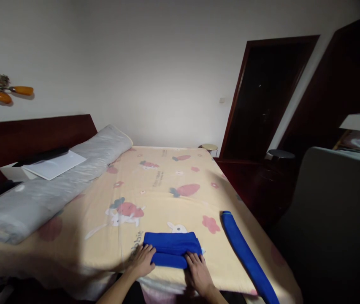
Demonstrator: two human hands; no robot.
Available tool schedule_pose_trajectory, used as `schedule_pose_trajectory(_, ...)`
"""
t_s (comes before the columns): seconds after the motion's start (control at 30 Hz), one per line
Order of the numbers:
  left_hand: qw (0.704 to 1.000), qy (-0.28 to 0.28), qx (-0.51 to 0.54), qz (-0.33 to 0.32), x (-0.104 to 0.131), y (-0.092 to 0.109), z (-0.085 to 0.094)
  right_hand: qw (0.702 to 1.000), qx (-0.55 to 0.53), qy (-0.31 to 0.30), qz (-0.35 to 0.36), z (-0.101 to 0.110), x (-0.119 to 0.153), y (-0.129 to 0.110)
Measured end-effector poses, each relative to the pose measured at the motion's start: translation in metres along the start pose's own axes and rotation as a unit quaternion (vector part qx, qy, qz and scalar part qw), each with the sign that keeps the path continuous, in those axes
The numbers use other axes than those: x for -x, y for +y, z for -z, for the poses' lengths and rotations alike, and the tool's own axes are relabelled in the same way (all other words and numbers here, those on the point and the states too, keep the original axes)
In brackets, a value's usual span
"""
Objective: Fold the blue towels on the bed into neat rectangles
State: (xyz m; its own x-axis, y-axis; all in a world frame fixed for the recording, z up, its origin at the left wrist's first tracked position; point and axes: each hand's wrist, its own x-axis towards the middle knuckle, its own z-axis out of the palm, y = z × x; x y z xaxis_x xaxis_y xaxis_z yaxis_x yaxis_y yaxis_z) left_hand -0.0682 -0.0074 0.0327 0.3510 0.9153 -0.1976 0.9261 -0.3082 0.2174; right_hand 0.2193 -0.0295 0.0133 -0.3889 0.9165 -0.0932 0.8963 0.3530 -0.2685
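Folded blue cloth (171, 244) near the close edge of the bed (163, 213), its layers apt to slip.
The left hand (144, 259) and right hand (198, 270) rest on its two ends, fingers bent; whether they pinch the fabric, I cannot tell. Uneven pressure could skew the fold, and a hard pull inward could drag it over the edge.

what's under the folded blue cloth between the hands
The yellow patterned bedsheet lies under the folded blue cloth; part of a printed white rabbit shows past its far edge. Any print directly beneath is covered.
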Motion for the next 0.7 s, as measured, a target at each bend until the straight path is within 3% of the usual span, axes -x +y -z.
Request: schedule_pose_trajectory(0.7, 1.000, -0.005, -0.004, 0.013, 0.0010, 0.0035, 0.0005, 1.000, 0.017, 0.007, 0.004, -0.0044, 0.0018, -0.0003)
